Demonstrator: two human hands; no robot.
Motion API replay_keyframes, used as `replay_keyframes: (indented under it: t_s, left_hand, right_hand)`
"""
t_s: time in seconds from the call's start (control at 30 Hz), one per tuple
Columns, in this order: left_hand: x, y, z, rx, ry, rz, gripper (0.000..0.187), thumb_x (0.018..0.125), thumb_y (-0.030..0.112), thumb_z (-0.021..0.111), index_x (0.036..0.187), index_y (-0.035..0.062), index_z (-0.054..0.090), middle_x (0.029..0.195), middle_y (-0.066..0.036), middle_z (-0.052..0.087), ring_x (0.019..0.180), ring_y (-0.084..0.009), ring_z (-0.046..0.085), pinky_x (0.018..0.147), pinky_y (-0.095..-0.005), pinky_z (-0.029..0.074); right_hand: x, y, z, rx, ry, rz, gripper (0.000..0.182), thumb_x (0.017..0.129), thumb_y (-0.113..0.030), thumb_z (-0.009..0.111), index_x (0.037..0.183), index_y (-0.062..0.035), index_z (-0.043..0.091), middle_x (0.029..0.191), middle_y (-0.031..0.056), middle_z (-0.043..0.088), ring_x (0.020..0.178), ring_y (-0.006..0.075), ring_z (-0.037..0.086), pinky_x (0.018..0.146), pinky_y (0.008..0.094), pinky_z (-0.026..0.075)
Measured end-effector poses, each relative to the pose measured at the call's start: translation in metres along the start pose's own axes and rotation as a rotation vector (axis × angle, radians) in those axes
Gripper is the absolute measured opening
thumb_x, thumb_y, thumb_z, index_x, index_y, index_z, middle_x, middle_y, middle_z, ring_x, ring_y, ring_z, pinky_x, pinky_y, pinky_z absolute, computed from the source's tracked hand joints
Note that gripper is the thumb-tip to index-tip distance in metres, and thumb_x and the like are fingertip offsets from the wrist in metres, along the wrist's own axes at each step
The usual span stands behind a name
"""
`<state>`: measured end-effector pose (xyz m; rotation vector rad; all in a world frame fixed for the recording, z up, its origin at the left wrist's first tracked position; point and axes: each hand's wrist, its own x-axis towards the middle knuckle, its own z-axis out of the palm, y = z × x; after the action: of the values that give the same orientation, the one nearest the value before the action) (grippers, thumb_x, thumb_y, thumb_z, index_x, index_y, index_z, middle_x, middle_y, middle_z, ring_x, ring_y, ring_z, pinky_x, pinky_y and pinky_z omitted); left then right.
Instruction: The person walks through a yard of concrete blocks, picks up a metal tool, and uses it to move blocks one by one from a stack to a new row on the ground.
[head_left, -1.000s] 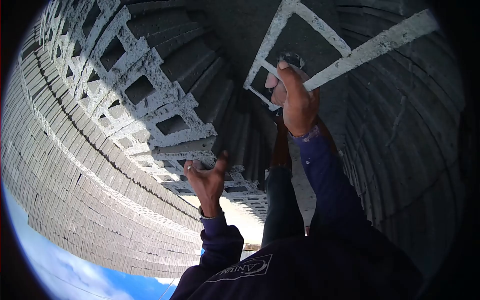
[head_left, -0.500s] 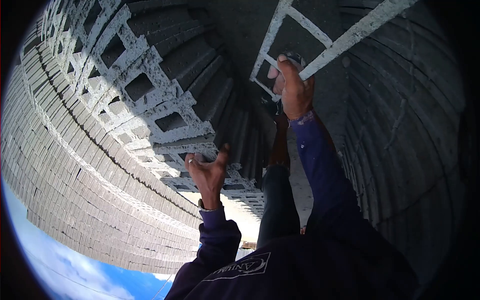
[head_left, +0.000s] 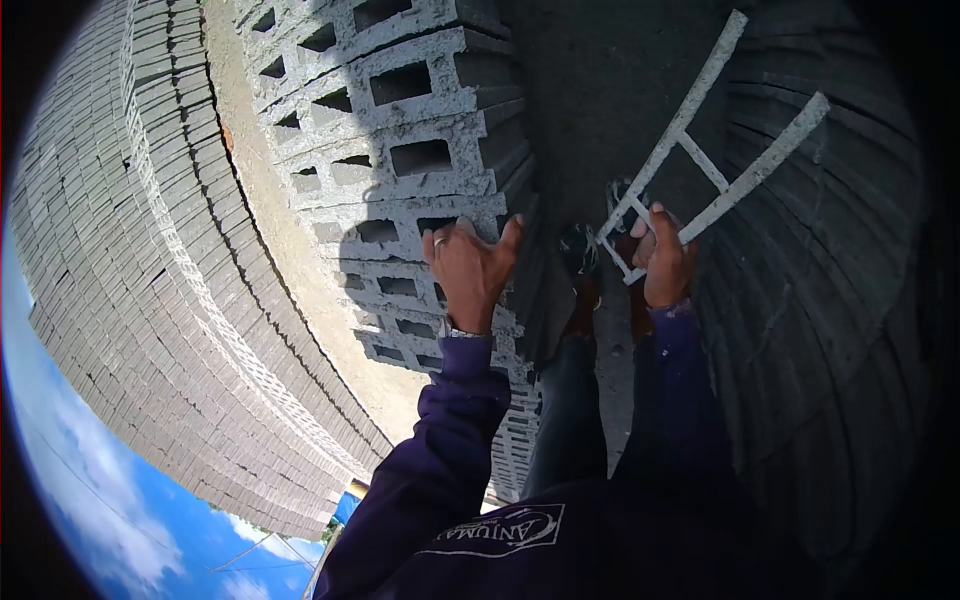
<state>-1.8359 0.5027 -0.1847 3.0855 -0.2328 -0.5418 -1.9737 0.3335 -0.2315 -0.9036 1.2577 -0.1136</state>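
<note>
Clenching pale frame, right hand; left hand, thumb spread, touching hollow blocks.

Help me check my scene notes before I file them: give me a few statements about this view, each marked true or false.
1. The right hand grips a pale frame. True.
2. The left hand wears a ring. True.
3. The left hand is clear of the stacked blocks. False: it is on the hollow blocks.
4. Those blocks' faces are solid. False: they show rows of openings.
5. The frame has a crossbar joining its two long bars. True.
</note>
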Motion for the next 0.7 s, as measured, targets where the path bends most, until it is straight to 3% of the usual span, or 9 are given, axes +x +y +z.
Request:
replay_keyframes:
  t_s: [0.07,0.13,0.3,0.37,0.43,0.5,0.53,0.63,0.7]
  left_hand:
    - [0.007,-0.003,0.011,0.091,-0.146,-0.100,0.058,0.072,0.047,0.074,0.084,-0.0093,0.069,0.085,-0.026,0.068,0.099,-0.0369,0.062,0.104,-0.0454,0.036]
    - [0.006,-0.006,0.020,0.024,0.009,-0.071,0.058,0.068,0.050,0.073,0.070,-0.0084,0.068,0.073,-0.024,0.067,0.086,-0.0361,0.064,0.105,-0.0426,0.034]
    - [0.005,-0.008,0.014,-0.062,-0.061,-0.089,0.062,0.067,0.052,0.073,0.071,-0.0096,0.067,0.071,-0.024,0.065,0.086,-0.0361,0.063,0.104,-0.0411,0.034]
    - [0.006,-0.013,0.017,-0.084,-0.043,-0.093,0.066,0.065,0.051,0.074,0.073,-0.0139,0.065,0.074,-0.027,0.065,0.090,-0.0393,0.061,0.091,-0.0466,0.042]
    - [0.007,-0.026,0.028,-0.119,-0.031,-0.099,0.062,0.063,0.045,0.079,0.057,-0.0117,0.055,0.058,-0.021,0.057,0.063,-0.0353,0.056,0.064,-0.0464,0.043]
    - [0.006,-0.027,0.029,-0.139,0.027,-0.050,0.061,0.062,0.042,0.081,0.056,-0.0112,0.052,0.053,-0.016,0.053,0.054,-0.0300,0.051,0.055,-0.0458,0.039]
    - [0.006,-0.022,0.025,-0.137,0.009,-0.055,0.061,0.062,0.042,0.081,0.056,-0.0112,0.052,0.053,-0.016,0.053,0.054,-0.0300,0.051,0.055,-0.0458,0.039]
    - [0.011,-0.014,0.017,-0.092,-0.201,-0.200,0.058,0.064,0.040,0.082,0.073,-0.0143,0.062,0.074,-0.026,0.062,0.096,-0.0414,0.054,0.092,-0.0468,0.039]
    - [0.010,-0.016,0.020,-0.177,-0.111,-0.168,0.060,0.062,0.041,0.082,0.065,-0.0130,0.056,0.065,-0.022,0.058,0.068,-0.0318,0.056,0.065,-0.0474,0.043]
  right_hand:
    - [-0.003,0.000,0.002,0.022,-0.018,0.008,0.040,0.092,-0.036,0.057,0.067,-0.0037,0.058,0.047,-0.0037,0.038,0.041,0.0075,0.037,0.044,0.0273,0.027]
    - [0.001,0.001,0.002,-0.006,-0.026,0.010,0.040,0.092,-0.035,0.057,0.067,-0.0038,0.058,0.047,-0.0038,0.038,0.042,0.0074,0.036,0.044,0.0272,0.027]
    - [0.012,-0.001,0.010,0.021,0.005,0.044,0.039,0.092,-0.034,0.056,0.066,-0.0046,0.057,0.050,-0.0053,0.038,0.043,0.0061,0.036,0.044,0.0265,0.026]
    - [0.013,-0.020,0.019,0.022,0.009,0.035,0.039,0.092,-0.034,0.055,0.066,-0.0051,0.056,0.050,-0.0054,0.037,0.044,0.0060,0.035,0.045,0.0265,0.027]
    - [0.024,-0.033,0.026,0.062,0.002,-0.011,0.040,0.092,-0.035,0.055,0.066,-0.0045,0.056,0.049,-0.0047,0.038,0.043,0.0064,0.036,0.045,0.0267,0.027]
    - [0.038,-0.049,0.030,0.068,-0.018,-0.024,0.040,0.092,-0.035,0.054,0.067,-0.0039,0.057,0.049,-0.0041,0.038,0.043,0.0072,0.037,0.045,0.0270,0.028]
    - [0.046,-0.053,0.033,0.058,-0.009,-0.009,0.040,0.092,-0.035,0.054,0.067,-0.0039,0.057,0.049,-0.0041,0.038,0.043,0.0072,0.037,0.045,0.0270,0.028]
    - [0.069,-0.052,0.048,0.046,-0.004,-0.028,0.040,0.092,-0.035,0.054,0.068,-0.0036,0.057,0.048,-0.0036,0.038,0.043,0.0079,0.038,0.045,0.0272,0.030]
    - [0.076,-0.048,0.058,0.042,-0.023,-0.092,0.040,0.092,-0.035,0.054,0.067,-0.0034,0.057,0.047,-0.0030,0.039,0.042,0.0083,0.038,0.045,0.0272,0.031]
